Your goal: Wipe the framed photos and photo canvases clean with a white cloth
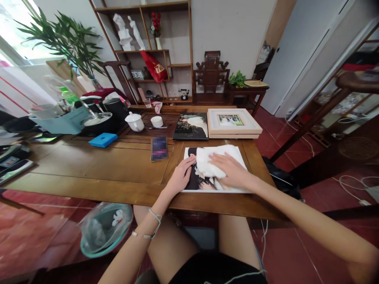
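A large photo print (194, 179) lies flat on the wooden table (118, 165) near its front edge. A white cloth (211, 159) rests on the print. My right hand (232, 171) lies flat on the cloth, fingers stretched out and pressing it down. My left hand (180, 175) rests on the print's left edge, fingers extended and holding it steady. A string bracelet circles my left wrist.
Behind the print lie a dark photo panel (191, 126) and a framed photo (233, 123). A phone (159, 148), a blue box (103, 139), a teapot (134, 121), a cup (156, 121) and pots stand further left. A lined bin (105, 228) sits on the floor below.
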Available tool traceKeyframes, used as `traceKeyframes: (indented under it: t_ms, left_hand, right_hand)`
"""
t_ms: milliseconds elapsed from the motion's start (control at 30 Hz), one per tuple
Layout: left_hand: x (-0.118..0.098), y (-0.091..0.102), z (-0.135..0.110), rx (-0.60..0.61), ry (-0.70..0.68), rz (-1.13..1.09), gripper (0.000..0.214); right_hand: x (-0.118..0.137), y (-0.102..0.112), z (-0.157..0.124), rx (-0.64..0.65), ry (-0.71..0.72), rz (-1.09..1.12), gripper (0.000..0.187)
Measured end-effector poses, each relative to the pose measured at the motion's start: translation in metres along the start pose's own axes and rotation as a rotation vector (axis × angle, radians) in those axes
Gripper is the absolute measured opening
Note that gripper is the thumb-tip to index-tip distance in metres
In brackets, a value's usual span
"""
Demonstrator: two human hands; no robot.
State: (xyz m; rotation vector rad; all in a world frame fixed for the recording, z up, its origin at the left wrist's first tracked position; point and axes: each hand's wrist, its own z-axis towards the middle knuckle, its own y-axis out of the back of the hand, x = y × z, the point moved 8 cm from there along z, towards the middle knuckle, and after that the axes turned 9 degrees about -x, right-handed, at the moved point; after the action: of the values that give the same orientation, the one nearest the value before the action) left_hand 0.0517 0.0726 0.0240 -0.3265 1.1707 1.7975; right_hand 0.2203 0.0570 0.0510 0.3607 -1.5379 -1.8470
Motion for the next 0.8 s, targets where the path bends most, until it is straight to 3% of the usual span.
traceKeyframes:
  t_ms: [167, 267, 333, 433, 567, 667, 733, 800]
  left_hand:
    - [0.001, 0.001, 0.0, -0.021, 0.0, -0.009, 0.039]
    - [0.001, 0.0, 0.0, -0.024, 0.001, -0.021, 0.039]
    - [0.002, 0.0, 0.0, -0.018, 0.005, -0.027, 0.039]
    - [0.003, -0.002, 0.0, -0.006, 0.016, -0.019, 0.04]
    - [0.002, -0.002, 0.0, -0.014, 0.007, -0.003, 0.04]
    - [0.001, -0.002, -0.001, -0.015, -0.014, 0.007, 0.04]
    - [0.001, -0.003, -0.001, -0.009, -0.019, 0.011, 0.04]
    - [0.002, -0.002, -0.001, -0.003, -0.018, 0.01, 0.04]
  right_hand:
    - [-0.065, 0.013, 0.026, -0.106, -0.158, -0.055, 0.056]
    - [-0.086, 0.017, 0.012, -0.111, -0.245, -0.057, 0.06]
    - [-0.087, 0.017, -0.006, -0.099, -0.287, -0.06, 0.065]
    - [-0.06, 0.015, -0.039, -0.062, -0.277, -0.087, 0.073]
    - [0.017, 0.009, -0.078, 0.012, -0.119, -0.096, 0.082]
    - [0.064, 0.002, -0.086, 0.074, 0.032, -0.04, 0.083]
    - [0.069, -0.001, -0.076, 0.09, 0.078, -0.008, 0.083]
    - [0.051, -0.001, -0.056, 0.064, 0.063, 0.001, 0.08]
